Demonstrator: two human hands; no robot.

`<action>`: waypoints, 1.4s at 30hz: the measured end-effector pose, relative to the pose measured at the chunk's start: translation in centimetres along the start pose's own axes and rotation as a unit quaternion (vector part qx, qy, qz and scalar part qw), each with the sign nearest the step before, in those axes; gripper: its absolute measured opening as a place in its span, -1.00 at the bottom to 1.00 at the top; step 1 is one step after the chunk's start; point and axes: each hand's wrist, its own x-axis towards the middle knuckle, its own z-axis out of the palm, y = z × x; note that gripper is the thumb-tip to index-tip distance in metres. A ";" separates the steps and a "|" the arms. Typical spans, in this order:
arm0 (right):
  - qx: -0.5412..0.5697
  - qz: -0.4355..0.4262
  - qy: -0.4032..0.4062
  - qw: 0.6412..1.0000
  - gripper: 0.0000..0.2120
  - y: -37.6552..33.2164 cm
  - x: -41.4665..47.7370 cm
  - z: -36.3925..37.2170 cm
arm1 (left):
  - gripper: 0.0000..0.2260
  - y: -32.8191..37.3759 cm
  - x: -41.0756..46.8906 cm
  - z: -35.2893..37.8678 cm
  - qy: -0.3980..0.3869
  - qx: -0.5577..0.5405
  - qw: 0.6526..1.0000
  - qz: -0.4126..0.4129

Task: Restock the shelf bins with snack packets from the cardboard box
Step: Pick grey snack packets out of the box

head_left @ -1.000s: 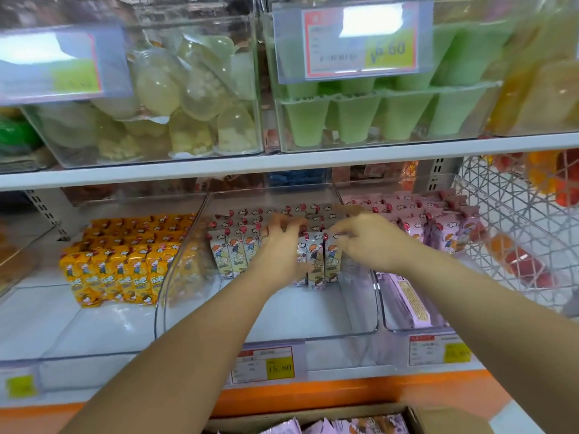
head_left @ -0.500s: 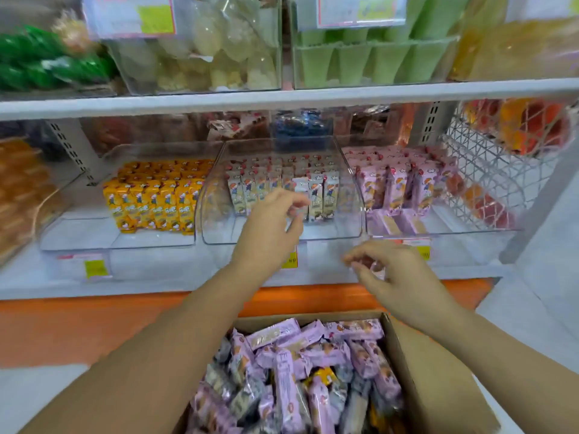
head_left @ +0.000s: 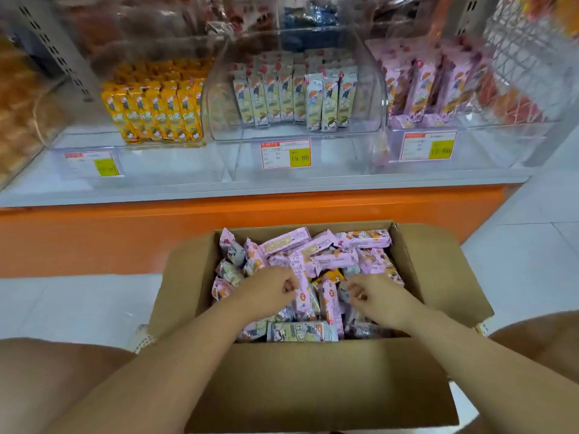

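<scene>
An open cardboard box (head_left: 432,277) on the floor in front of me is full of loose snack packets (head_left: 329,255), mostly pink, with some grey and one orange. Both my hands are down in it. My left hand (head_left: 269,291) has its fingers curled and pinches the left edge of an upright pink packet (head_left: 302,286). My right hand (head_left: 377,296) is curled too, its fingertips pinching a grey packet (head_left: 344,289). On the shelf above stand three clear bins: orange packets (head_left: 153,111), grey packets (head_left: 294,95) in the middle bin (head_left: 372,98), pink packets (head_left: 429,86).
The white shelf edge (head_left: 250,189) with price tags (head_left: 285,153) sits over an orange base panel (head_left: 94,239). A white wire basket (head_left: 532,57) is at the far right. White floor tiles lie on both sides of the box. My knees flank it.
Both hands left the middle bin, came down and went into the box, fingers now curled on packets. My view tilted down from the upper shelves to the box.
</scene>
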 end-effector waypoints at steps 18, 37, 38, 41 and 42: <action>0.071 -0.026 -0.138 0.988 -0.60 -3.4 0.9 0.8 | -0.71 -3.6 -0.7 -0.9 -0.013 0.117 0.991 -0.068; 0.006 -0.087 -0.015 0.996 -0.74 -6.2 -0.8 -7.4 | -0.64 -0.2 -1.2 -2.5 0.131 -0.026 0.988 -0.073; 0.011 -0.091 -0.002 0.996 -0.77 -6.3 -0.9 -8.3 | -0.60 0.4 -1.4 -3.2 0.152 -0.097 0.982 -0.062; 0.049 -0.080 0.009 0.996 -0.83 -6.4 -1.4 -10.7 | -0.68 2.0 -1.9 -5.4 0.192 -0.282 0.938 -0.054; 0.083 -0.079 0.008 0.993 -0.85 -6.3 -1.5 -11.2 | -0.71 2.4 -2.0 -6.0 0.199 -0.357 0.910 -0.065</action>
